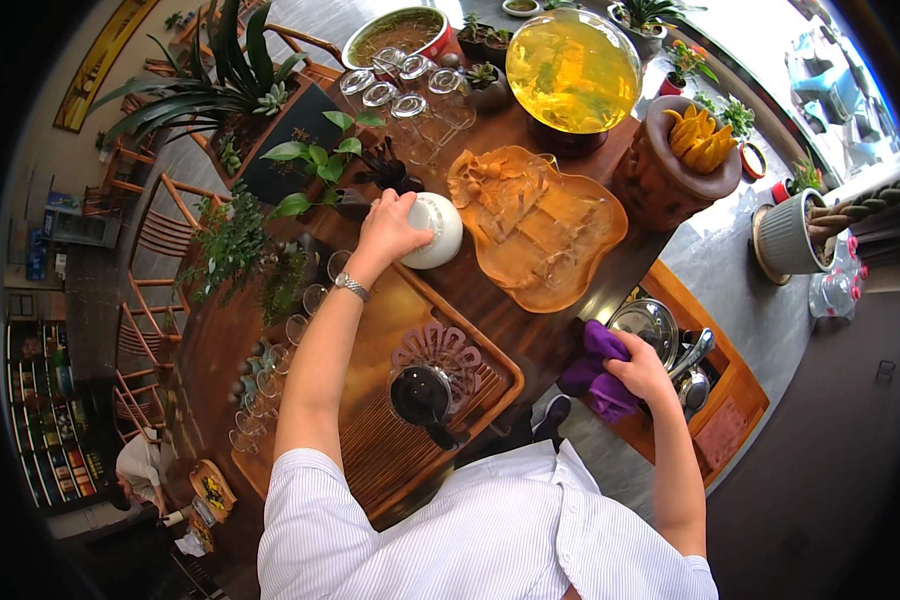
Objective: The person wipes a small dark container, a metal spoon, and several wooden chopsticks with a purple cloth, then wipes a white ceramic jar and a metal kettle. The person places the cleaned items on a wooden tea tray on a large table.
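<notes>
My left hand, with a metal-band watch at the wrist, grips a round white jar at the far edge of a wooden tea tray. My fingers hide the jar's left side. A bunched purple cloth is held in my right hand, beside a glass-lidded pot on a low side stand. Right of the jar lies a carved wooden leaf-shaped tray with clear glassware on it. A black-topped pot stands on the tea tray against a petal-edged glass dish.
Upturned glasses hang on a rack at the back. A yellow-filled glass globe and a brown clay pot stand far right. Stemmed glasses and potted plants line the left. Another person bends over, far left.
</notes>
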A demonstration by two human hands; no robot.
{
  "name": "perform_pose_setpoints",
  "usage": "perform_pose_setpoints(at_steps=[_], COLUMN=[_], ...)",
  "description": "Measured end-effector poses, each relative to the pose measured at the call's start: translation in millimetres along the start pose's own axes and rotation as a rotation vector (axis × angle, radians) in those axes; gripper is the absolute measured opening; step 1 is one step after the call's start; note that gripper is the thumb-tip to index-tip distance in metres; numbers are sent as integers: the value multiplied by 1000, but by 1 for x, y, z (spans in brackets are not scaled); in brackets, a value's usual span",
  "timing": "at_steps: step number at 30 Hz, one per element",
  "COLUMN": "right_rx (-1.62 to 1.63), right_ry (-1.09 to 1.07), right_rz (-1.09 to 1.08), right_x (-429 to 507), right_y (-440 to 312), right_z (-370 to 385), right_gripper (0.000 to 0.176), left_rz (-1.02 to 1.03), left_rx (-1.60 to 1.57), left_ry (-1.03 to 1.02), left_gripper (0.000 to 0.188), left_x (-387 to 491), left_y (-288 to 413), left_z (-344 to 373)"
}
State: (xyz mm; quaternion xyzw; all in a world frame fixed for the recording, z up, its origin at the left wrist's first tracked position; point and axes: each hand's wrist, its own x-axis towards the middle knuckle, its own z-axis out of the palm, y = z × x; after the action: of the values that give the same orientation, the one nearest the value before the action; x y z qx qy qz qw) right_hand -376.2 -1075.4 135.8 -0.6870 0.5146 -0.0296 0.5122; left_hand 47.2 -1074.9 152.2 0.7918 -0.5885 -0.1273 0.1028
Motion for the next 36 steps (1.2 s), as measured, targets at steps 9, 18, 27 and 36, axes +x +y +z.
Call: perform_pose_setpoints(at_steps=[9, 18, 27, 36], right_rx=[479, 537, 602, 600], right_ry=[140, 159, 194, 216], right_rz=[142, 98, 144, 166], right_x=[7, 5, -7, -11], right_y=[2, -5, 1, 3], right_z=[-3, 11, 16, 16], right_gripper=[38, 40, 40, 40], left_rz=[8, -406, -301, -301], left_rx=[53, -518, -1030, -847], left_ry=[14, 376, 362, 499], left_gripper=[65, 55, 29, 25], left_x=[-3, 11, 64, 79], left_y=[-6, -44, -60, -80], left_z=[29, 33, 57, 77])
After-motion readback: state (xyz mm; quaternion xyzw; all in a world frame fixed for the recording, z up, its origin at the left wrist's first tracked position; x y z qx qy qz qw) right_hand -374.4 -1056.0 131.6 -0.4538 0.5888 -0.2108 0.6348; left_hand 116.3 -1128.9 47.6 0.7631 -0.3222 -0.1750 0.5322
